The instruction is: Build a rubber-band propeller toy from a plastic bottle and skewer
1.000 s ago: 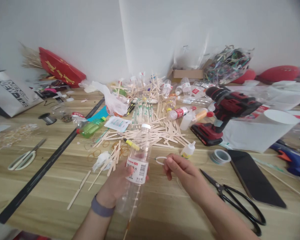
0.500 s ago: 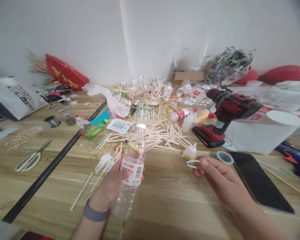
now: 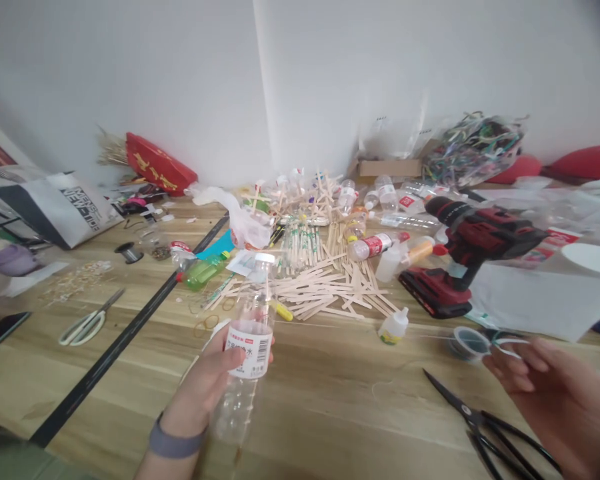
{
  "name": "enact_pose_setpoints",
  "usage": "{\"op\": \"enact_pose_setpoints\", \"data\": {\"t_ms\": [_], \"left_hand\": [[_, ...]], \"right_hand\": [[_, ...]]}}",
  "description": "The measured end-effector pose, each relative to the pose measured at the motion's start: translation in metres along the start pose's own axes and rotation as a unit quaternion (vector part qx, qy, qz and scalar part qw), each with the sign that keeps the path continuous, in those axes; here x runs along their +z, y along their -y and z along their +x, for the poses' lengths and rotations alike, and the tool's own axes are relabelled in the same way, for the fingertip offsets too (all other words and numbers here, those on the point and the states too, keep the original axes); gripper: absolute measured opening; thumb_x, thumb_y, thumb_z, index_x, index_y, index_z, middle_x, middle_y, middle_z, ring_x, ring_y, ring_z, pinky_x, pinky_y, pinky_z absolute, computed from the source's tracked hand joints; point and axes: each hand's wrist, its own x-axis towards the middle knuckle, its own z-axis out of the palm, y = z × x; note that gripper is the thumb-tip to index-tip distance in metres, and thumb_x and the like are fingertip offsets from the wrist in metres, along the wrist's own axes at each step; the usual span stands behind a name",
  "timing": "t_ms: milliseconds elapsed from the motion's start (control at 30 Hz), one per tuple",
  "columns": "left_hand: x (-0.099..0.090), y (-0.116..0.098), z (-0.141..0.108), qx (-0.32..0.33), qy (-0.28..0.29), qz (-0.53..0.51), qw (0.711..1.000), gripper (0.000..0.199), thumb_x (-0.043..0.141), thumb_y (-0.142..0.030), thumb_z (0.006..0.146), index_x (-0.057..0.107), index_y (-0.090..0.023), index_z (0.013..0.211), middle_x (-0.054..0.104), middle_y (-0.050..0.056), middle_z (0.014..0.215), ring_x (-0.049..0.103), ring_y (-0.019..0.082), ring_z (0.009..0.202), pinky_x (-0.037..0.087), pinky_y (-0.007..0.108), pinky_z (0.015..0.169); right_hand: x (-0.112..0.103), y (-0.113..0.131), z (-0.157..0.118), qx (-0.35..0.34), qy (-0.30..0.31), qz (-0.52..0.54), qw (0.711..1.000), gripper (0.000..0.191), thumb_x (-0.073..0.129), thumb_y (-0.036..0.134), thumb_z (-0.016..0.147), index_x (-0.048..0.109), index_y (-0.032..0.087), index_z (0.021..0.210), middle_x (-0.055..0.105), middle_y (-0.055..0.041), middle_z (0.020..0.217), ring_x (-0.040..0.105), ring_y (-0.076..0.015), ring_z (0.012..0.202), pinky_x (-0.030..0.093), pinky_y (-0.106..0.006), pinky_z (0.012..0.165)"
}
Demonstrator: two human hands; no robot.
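Note:
My left hand (image 3: 213,363) is wrapped round a clear plastic bottle (image 3: 247,350) with a white cap and white label, held upright and leaning slightly. Between the fingertips of my right hand (image 3: 535,373), at the right, is a small white ring (image 3: 511,347). A thin thread seems to run from near it toward the bottle. Beside the ring is a small round tub (image 3: 467,343) on the table. Black scissors (image 3: 473,417) lie just left of my right hand. A small glue bottle (image 3: 394,327) stands between my two hands.
Wooden sticks (image 3: 325,290) lie piled beyond the bottle. A red and black drill (image 3: 480,247) stands at right. White-handled scissors (image 3: 87,323) and a long black strip (image 3: 115,350) lie at left. Plastic bottles (image 3: 373,247) crowd the back.
My right hand has moved right with the ring, away from the bottle. The black scissors now show on the table, the phone no longer does. The view has shifted somewhat.

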Motion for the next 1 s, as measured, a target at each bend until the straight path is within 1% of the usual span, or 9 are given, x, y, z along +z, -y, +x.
{"op": "enact_pose_setpoints", "data": {"t_ms": [133,233,333,467,533,600,733,900,1000], "left_hand": [[0.002,-0.009,0.002,0.024,-0.013,0.045,0.999,0.072,0.091,-0.040,0.053,0.064,-0.022,0.118,0.074,0.007,0.093,0.069,0.022,0.078,0.053,0.027,0.065],[0.008,-0.018,0.001,0.048,-0.021,0.100,0.994,0.083,0.091,-0.038,0.054,0.057,-0.024,0.128,0.073,0.006,0.097,0.067,0.021,0.083,0.052,0.027,0.070],[0.021,-0.026,-0.002,0.063,-0.043,0.162,0.984,0.087,0.091,-0.037,0.055,0.052,-0.026,0.133,0.071,0.007,0.108,0.066,0.023,0.092,0.051,0.028,0.077],[0.043,-0.029,-0.007,0.081,-0.083,0.206,0.972,0.095,0.091,-0.038,0.054,0.047,-0.025,0.138,0.068,0.008,0.117,0.064,0.026,0.101,0.049,0.031,0.085],[0.051,-0.028,-0.006,0.088,-0.089,0.200,0.972,0.099,0.092,-0.040,0.052,0.045,-0.025,0.139,0.067,0.009,0.118,0.064,0.027,0.104,0.048,0.032,0.088],[0.053,-0.026,-0.005,0.090,-0.079,0.190,0.974,0.101,0.092,-0.041,0.051,0.044,-0.025,0.139,0.067,0.010,0.118,0.064,0.028,0.104,0.049,0.033,0.088],[0.050,-0.019,-0.001,0.087,-0.029,0.186,0.978,0.098,0.091,-0.038,0.054,0.044,-0.024,0.139,0.067,0.010,0.117,0.064,0.028,0.103,0.050,0.032,0.085],[0.047,-0.008,-0.001,0.069,0.011,0.147,0.987,0.100,0.092,-0.036,0.053,0.043,-0.024,0.140,0.069,0.008,0.110,0.064,0.024,0.096,0.050,0.031,0.081],[0.047,-0.001,0.001,0.064,0.048,0.125,0.989,0.100,0.092,-0.040,0.053,0.045,-0.022,0.139,0.070,0.010,0.110,0.065,0.024,0.091,0.050,0.030,0.075]], "right_hand": [[0.024,0.007,-0.002,0.019,-0.038,0.025,0.999,0.054,0.087,0.054,0.055,0.044,0.022,0.047,0.034,0.0018,0.051,0.034,-0.0104,0.047,0.033,-0.032,0.045],[0.045,-0.001,-0.008,0.007,-0.010,-0.014,1.000,0.054,0.082,0.062,0.058,0.047,0.021,0.051,0.039,0.0011,0.054,0.037,-0.0120,0.051,0.035,-0.029,0.047],[0.063,-0.014,-0.016,-0.019,0.100,-0.091,0.991,0.054,0.068,0.070,0.072,0.053,0.020,0.058,0.047,-0.0009,0.059,0.042,-0.0146,0.055,0.036,-0.029,0.051],[0.089,-0.018,-0.028,-0.063,0.248,-0.138,0.957,0.050,0.054,0.061,0.090,0.056,0.019,0.064,0.052,-0.0011,0.062,0.047,-0.0148,0.060,0.037,-0.028,0.057],[0.102,-0.013,-0.033,-0.072,0.293,-0.125,0.945,0.050,0.051,0.059,0.093,0.055,0.019,0.064,0.052,-0.0004,0.061,0.046,-0.0138,0.058,0.036,-0.027,0.056],[0.111,-0.008,-0.038,-0.075,0.317,-0.108,0.939,0.051,0.051,0.061,0.092,0.054,0.019,0.064,0.052,-0.0002,0.060,0.046,-0.0132,0.056,0.036,-0.026,0.055],[0.117,-0.005,-0.042,-0.065,0.311,-0.094,0.944,0.050,0.054,0.062,0.090,0.055,0.019,0.065,0.053,0.0000,0.060,0.047,-0.0126,0.055,0.036,-0.025,0.054],[0.115,-0.013,-0.042,-0.026,0.217,-0.077,0.973,0.050,0.061,0.069,0.081,0.060,0.019,0.073,0.055,0.0005,0.061,0.047,-0.0125,0.057,0.035,-0.025,0.057],[0.117,-0.016,-0.041,0.010,0.178,-0.055,0.982,0.054,0.064,0.072,0.075,0.062,0.018,0.077,0.052,0.0015,0.060,0.045,-0.0122,0.056,0.035,-0.025,0.056]]}}
